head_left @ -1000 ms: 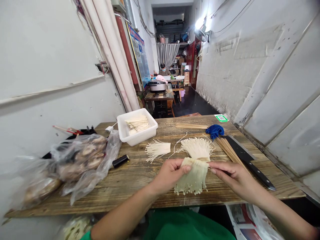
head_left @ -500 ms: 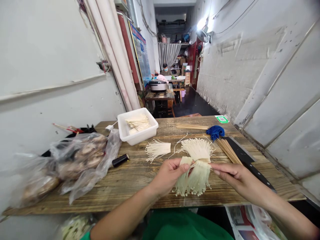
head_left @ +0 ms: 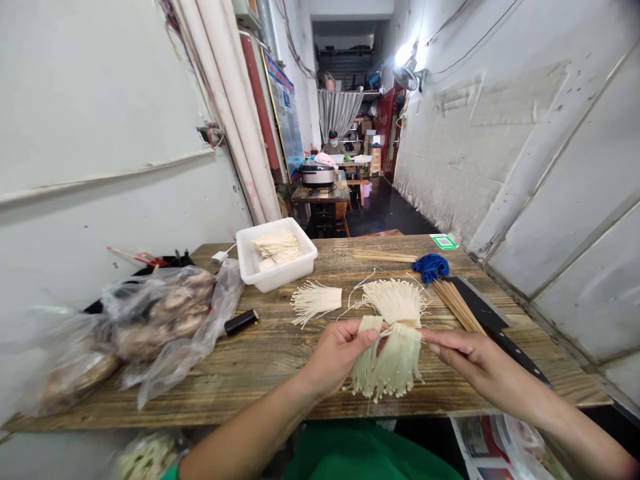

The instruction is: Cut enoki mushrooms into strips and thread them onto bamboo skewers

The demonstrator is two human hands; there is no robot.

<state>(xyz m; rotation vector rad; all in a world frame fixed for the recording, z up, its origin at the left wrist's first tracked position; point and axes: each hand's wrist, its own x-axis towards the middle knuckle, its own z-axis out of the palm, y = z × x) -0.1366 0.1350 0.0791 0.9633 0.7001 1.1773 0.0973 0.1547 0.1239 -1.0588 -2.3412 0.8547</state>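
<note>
Closed around the cut end of a flat bunch of enoki mushrooms (head_left: pixel 367 360), my left hand (head_left: pixel 333 353) has its thumb on top. A second enoki bunch (head_left: pixel 400 363) hangs beside it, caps down. My right hand (head_left: pixel 465 353) is closed in a pinch at that bunch's right edge, on what looks like a thin bamboo skewer, mostly hidden by fingers and mushrooms. Just behind lies a larger fan of enoki (head_left: pixel 395 300) on the wooden table (head_left: pixel 270 373). To its left is a smaller enoki bunch (head_left: pixel 316 302).
A white tub (head_left: pixel 277 277) holds trimmed enoki. Bamboo skewers (head_left: pixel 456 305), a blue cloth (head_left: pixel 431 267) and a black-handled cleaver (head_left: pixel 517 353) lie at right. Bagged brown mushrooms (head_left: pixel 170 310) and a black cylinder (head_left: pixel 241 322) are at left. A person (head_left: pixel 333 143) sits far back.
Both hands keep their hold, and the hanging enoki has barely shifted. The whole view has moved very slightly.
</note>
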